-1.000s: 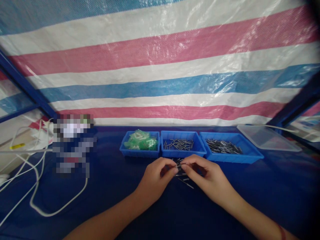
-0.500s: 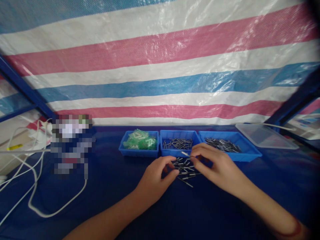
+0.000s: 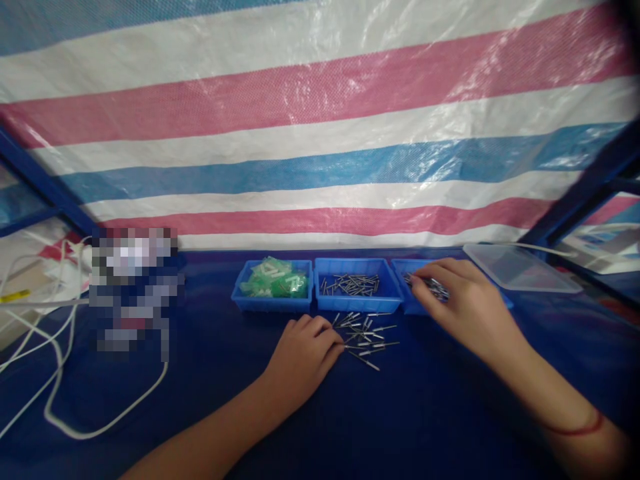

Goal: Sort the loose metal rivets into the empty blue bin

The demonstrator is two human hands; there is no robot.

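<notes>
Beside the left edge of a loose pile of blind rivets [image 3: 367,333] rests my left hand [image 3: 305,350], its fingers curled and pressed together on the table. A rivet end meets its fingertips, but whether they pinch it is hard to see. Over the right blue bin [image 3: 413,305], my right hand [image 3: 463,303] has thumb and fingers closed together above the rivets [image 3: 437,289] inside; what its fingertips hold, if anything, is hidden. The middle blue bin [image 3: 359,304] contains more rivets [image 3: 353,285].
A left blue bin [image 3: 273,305] holds green-and-white plastic packets [image 3: 275,277]. A clear plastic lid [image 3: 523,268] lies at the back right. White cables [image 3: 107,425] and a blurred-out object [image 3: 135,287] occupy the left side. A striped sheet [image 3: 320,153] hangs behind.
My right hand has moved right from above the pile, where it held a rivet, to the right bin. My left hand's fingers, apart before, are drawn together and lower.
</notes>
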